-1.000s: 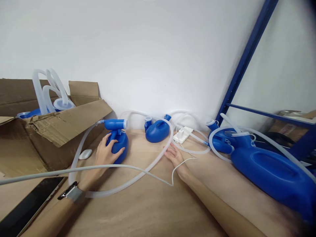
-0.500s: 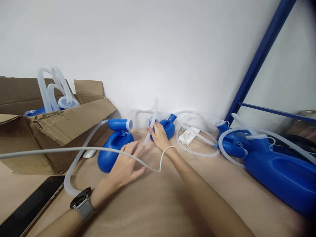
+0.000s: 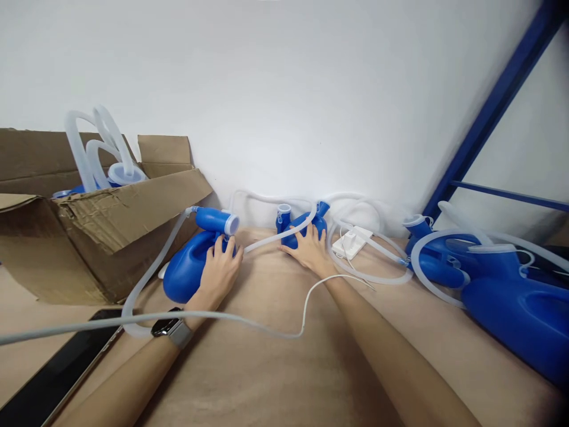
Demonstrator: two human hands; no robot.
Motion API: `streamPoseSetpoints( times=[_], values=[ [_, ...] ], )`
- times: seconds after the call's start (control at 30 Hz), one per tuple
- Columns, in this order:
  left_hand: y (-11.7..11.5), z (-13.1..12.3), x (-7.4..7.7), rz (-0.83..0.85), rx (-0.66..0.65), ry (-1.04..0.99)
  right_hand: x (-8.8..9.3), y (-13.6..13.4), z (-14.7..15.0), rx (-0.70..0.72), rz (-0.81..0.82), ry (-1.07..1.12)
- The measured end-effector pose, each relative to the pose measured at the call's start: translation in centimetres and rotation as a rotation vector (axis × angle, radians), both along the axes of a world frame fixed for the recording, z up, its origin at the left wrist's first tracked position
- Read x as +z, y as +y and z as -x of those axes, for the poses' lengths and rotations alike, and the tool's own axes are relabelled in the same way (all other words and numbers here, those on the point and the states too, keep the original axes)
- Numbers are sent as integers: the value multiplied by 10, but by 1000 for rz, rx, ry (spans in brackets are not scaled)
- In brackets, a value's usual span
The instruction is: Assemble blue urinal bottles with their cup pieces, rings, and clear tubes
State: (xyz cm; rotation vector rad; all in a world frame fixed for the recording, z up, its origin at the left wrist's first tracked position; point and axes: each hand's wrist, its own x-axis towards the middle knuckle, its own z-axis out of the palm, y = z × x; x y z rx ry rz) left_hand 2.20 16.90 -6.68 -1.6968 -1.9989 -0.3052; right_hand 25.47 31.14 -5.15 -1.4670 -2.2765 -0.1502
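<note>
My left hand (image 3: pixel 221 264) rests against the right side of a blue urinal bottle (image 3: pixel 180 273), its fingers curled over the part below the neck. That bottle lies on its side and its capped mouth faces right. Farther back, my right hand (image 3: pixel 311 249) has its fingers spread on the front of a second blue urinal bottle (image 3: pixel 291 240) by the wall. A clear hose (image 3: pixel 267 239) arches across this second bottle. The thumb of my right hand points left, and its palm is hidden.
A cardboard box (image 3: pixel 89 261) with hoses and bottles stands left, a phone (image 3: pixel 66 367) before it. A pale cable (image 3: pixel 249 323) crosses in front. Right are a white power strip (image 3: pixel 352 242), more blue bottles (image 3: pixel 511 308) and a blue metal frame (image 3: pixel 493 112).
My right hand has let go of the hose, which now lies lower across the back bottle. My left hand has reached the left bottle, which has shifted left. The view has shifted slightly.
</note>
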Motion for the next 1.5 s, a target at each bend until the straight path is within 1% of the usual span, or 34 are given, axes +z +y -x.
streamPoseSetpoints(
  times=[0.1,0.2,0.33,0.43,0.5,0.53,0.63,0.7,0.8,0.87,0.97,1.07,1.13,1.23,1.27,1.33,1.43,1.5],
  values=[
    [4,-8,3,10,-26,-39,-9,-7,-12,-22,-100,1],
    [5,-12,7,30,-45,-59,-14,-16,-32,48,-147,45],
    [2,-11,12,-14,-61,-29,-10,-31,-67,187,-54,221],
    [-2,-11,14,-71,-94,15,-3,-48,-89,350,13,198],
    [-5,-11,14,-104,-109,12,1,-62,-101,405,29,164],
    [-6,-11,14,-124,-120,1,3,-69,-106,406,38,164],
    [-7,-10,14,-211,-195,-75,5,-91,-123,399,73,197],
    [-7,-9,15,-251,-237,-170,5,-107,-133,420,68,211],
    [-7,-9,16,-256,-253,-331,5,-129,-141,456,82,145],
    [-7,-8,17,-260,-270,-391,5,-141,-142,486,76,101],
    [-6,-4,17,-289,-324,-393,2,-150,-143,601,-53,102],
    [1,5,18,-322,-378,-347,-9,-151,-148,697,-170,120],
    [8,11,23,-328,-334,-358,-18,-150,-152,733,-226,139],
    [21,20,34,-309,-194,-456,-26,-154,-156,757,-307,184],
    [26,23,37,-306,-165,-477,-25,-156,-157,757,-338,194],
    [35,30,42,-304,-124,-497,-18,-161,-156,763,-433,195],
    [49,42,45,-300,-66,-509,3,-168,-155,792,-587,108],
    [57,49,44,-273,-31,-509,16,-173,-155,839,-659,27]
  ],
)
